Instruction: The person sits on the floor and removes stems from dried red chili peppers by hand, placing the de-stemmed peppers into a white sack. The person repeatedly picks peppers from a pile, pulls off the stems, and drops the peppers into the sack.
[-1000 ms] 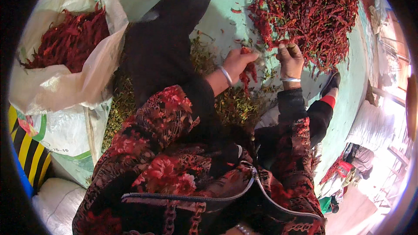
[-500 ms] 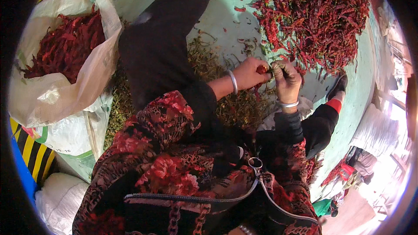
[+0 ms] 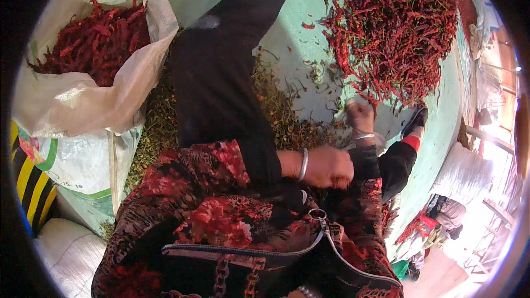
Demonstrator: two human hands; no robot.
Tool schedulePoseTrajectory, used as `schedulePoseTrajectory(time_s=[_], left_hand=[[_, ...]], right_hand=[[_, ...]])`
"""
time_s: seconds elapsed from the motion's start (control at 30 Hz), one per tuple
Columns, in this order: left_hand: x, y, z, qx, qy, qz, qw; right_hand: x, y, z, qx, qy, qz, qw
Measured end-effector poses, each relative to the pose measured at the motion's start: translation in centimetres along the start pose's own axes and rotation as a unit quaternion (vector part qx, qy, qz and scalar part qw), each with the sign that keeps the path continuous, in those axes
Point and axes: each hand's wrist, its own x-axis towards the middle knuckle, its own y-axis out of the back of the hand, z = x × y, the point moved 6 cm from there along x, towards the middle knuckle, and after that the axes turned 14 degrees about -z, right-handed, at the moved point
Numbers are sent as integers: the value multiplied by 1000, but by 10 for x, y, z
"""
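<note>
My left hand is low in front of my waist, blurred, with its fingers curled in; I cannot tell whether they close on anything. A silver bangle circles its wrist, and just to its right is my right sleeve. Beyond the left hand and a little to the right, my right hand is over the pale green floor sheet. Its fingertips are blurred too, so I cannot tell if they pinch anything. Another bangle sits on that wrist.

Up and left from my left hand, a heap of greenish-brown stems lies beside my black trouser leg. Loose stems scatter ahead and left of my right hand. The chili pile, dark red and tangled, begins just past that hand and spreads away ahead and to the right. My dark shoe is right of it, near the pile's closest edge. Well to the left of both hands, across my leg, stands an open white sack with red chilies inside.
</note>
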Motion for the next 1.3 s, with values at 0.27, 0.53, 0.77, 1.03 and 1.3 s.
schedulePoseTrajectory(time_s=[0.27, 0.53, 0.77, 1.03, 1.3], left_hand=[[-40, 78, -116, -261, 272, 340, 862], [-54, 91, -136, -230, 292, 420, 828], [-25, 77, -109, -79, 281, 247, 924], [-26, 67, -82, 4, 282, 175, 943], [-29, 74, -92, -41, 295, 160, 941]], right_hand=[[114, -6, -90, -310, 174, 103, 929], [110, 9, -101, -18, 260, 49, 964], [-21, -27, -108, 59, 203, -5, 977], [-56, -17, -101, 160, 151, -24, 975], [-16, -42, -118, -327, 269, 52, 905]])
